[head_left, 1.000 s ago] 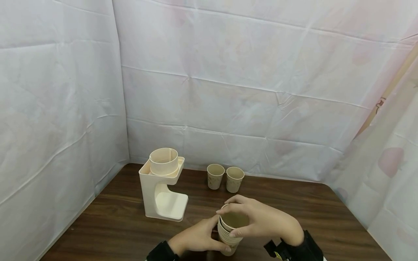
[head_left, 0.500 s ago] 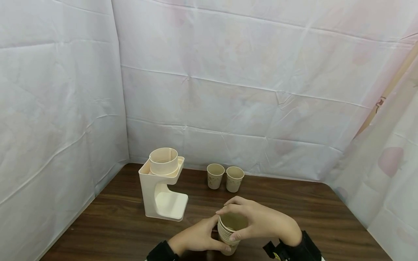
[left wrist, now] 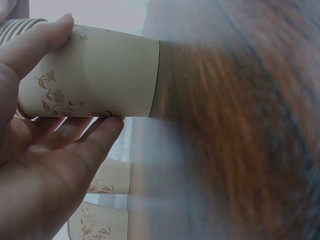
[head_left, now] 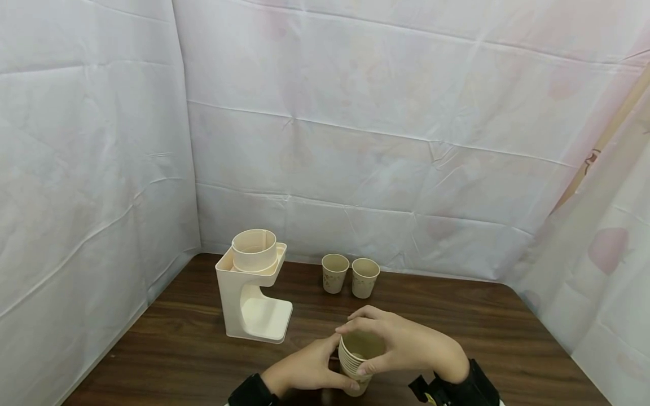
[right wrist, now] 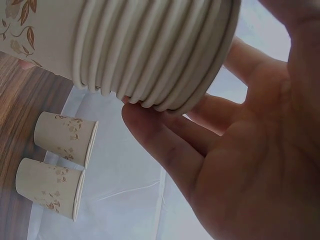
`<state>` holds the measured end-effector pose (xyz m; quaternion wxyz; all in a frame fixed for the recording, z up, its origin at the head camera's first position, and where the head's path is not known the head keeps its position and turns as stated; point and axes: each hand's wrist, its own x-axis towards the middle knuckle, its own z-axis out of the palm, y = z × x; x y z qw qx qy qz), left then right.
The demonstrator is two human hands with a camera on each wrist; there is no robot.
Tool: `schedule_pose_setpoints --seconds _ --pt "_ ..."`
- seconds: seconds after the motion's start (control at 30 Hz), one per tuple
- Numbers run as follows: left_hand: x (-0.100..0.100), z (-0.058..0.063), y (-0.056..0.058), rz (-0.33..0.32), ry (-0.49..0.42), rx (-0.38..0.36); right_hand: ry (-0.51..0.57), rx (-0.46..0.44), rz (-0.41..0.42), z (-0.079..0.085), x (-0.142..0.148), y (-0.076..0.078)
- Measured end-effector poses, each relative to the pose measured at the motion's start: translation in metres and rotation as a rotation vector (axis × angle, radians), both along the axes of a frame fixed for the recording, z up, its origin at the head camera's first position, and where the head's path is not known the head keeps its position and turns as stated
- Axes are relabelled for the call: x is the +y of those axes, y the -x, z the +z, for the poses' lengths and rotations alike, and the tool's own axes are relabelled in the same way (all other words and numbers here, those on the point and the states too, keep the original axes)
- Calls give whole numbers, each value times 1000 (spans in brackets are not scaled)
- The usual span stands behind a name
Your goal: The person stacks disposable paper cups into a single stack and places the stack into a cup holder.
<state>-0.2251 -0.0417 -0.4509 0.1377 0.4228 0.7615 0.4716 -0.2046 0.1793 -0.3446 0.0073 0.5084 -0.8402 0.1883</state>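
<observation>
A stack of nested paper cups (head_left: 350, 361), beige with a brown floral print, stands upright on the table near its front. My left hand (head_left: 312, 369) grips the stack from the left, thumb and fingers round the sides. From above and the right, my right hand (head_left: 406, 341) holds the stack at its rims, fingers on the far side and thumb on the near side. Several rims lie close together in the right wrist view, with fingertips (right wrist: 142, 117) touching them. The left wrist view shows the lowest cup (left wrist: 110, 75) with its base at the tabletop.
A cream plastic stand (head_left: 233, 304) with a round open holder (head_left: 255, 251) on top is at the left of the wooden table (head_left: 457, 304). Two single paper cups, one left (head_left: 334, 276) and one right (head_left: 363, 282), stand upright at the back. White cloth (head_left: 325, 141) hangs behind.
The top cup has sunk slightly into the stack, so its rim sits closer to the others. My right hand came down a little with it. My left hand has stayed in place.
</observation>
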Motion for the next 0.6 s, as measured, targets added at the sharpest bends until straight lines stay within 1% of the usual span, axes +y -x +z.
schedule_pose_setpoints --seconds 0.2,0.43,0.6 --pt "0 -1 0 -7 -16 -38 -12 -18 -16 0 0 -1" --pt "1 -1 -1 -33 -56 -75 -7 -28 -5 0 0 0" --pt "3 0 0 -36 -70 -75 -12 -46 -46 2 1 -1"
